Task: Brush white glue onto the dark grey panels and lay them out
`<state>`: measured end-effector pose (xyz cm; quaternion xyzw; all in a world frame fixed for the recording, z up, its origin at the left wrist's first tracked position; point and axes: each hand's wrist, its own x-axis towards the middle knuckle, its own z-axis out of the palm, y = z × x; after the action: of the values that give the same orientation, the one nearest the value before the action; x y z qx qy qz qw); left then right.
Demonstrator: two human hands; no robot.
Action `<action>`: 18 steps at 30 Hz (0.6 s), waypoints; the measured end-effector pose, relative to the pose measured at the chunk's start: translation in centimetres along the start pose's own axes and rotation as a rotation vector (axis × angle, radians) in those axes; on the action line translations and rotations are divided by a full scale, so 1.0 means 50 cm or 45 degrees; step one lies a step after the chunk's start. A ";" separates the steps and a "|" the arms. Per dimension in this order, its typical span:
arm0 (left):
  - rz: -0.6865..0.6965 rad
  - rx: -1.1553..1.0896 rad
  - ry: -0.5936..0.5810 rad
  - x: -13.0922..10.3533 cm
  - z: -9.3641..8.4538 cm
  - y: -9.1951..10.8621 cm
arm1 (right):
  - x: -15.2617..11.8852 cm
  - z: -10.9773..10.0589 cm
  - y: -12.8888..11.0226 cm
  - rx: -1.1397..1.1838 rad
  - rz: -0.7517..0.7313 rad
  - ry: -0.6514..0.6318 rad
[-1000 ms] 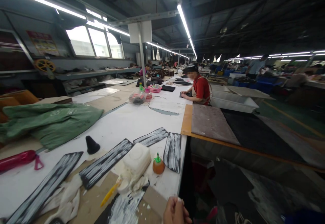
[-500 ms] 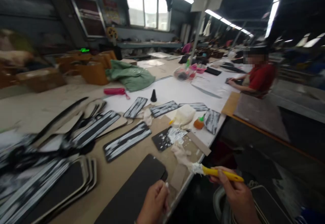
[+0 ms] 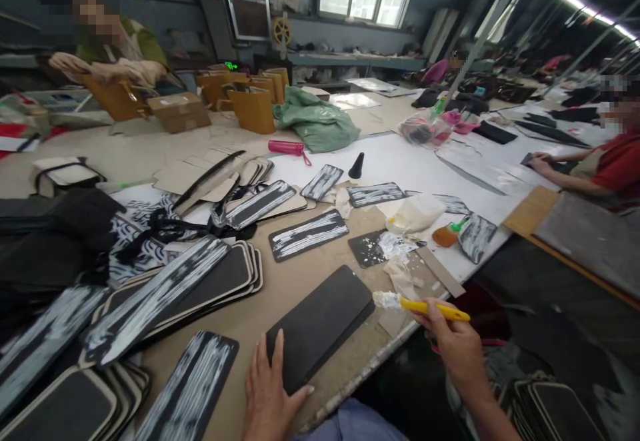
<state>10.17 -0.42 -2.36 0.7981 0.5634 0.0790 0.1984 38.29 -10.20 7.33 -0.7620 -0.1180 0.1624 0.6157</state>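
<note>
The smooth dark board (image 3: 320, 328) lies flat on the table (image 3: 245, 324), with another dark board (image 3: 345, 344) peeking out under it. The left hand (image 3: 270, 381) rests at the board's near left edge, fingers a little spread and thumb out. Right of the board, the right hand (image 3: 453, 331) pinches the yellow handle of a brush (image 3: 415, 306). Its gooey white tip is by the board's far right corner; I cannot tell if they touch. The board looks light, thin and fairly stiff; it might slide, so its edges seem best to hold.
</note>
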 end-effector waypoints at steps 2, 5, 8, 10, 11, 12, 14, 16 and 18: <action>0.013 0.118 -0.076 0.007 -0.001 0.016 | 0.009 0.004 0.001 0.016 -0.005 -0.012; 0.015 0.226 -0.188 0.030 -0.008 0.039 | 0.030 0.002 0.008 -0.009 0.020 -0.029; -0.005 0.309 -0.311 0.049 -0.016 0.049 | 0.053 -0.004 0.020 -0.003 0.036 -0.041; 0.010 0.355 -0.358 0.056 -0.020 0.050 | 0.066 -0.009 0.029 0.018 0.031 -0.044; 0.026 0.374 -0.363 0.058 -0.021 0.050 | 0.072 -0.012 0.033 0.028 0.032 -0.042; 0.043 0.391 -0.362 0.060 -0.022 0.049 | 0.078 -0.015 0.036 0.039 0.037 -0.036; 0.074 0.418 -0.349 0.063 -0.022 0.048 | 0.089 -0.021 0.042 0.055 0.054 -0.011; 0.086 0.439 -0.347 0.071 -0.021 0.046 | 0.101 -0.028 0.047 0.068 0.069 0.022; 0.087 0.453 -0.359 0.084 -0.017 0.042 | 0.115 -0.036 0.051 0.081 0.079 0.059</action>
<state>13.20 3.08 -1.16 0.8422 0.5078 -0.1272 0.1286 44.25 -10.15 4.59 -0.7489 -0.0748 0.1674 0.6368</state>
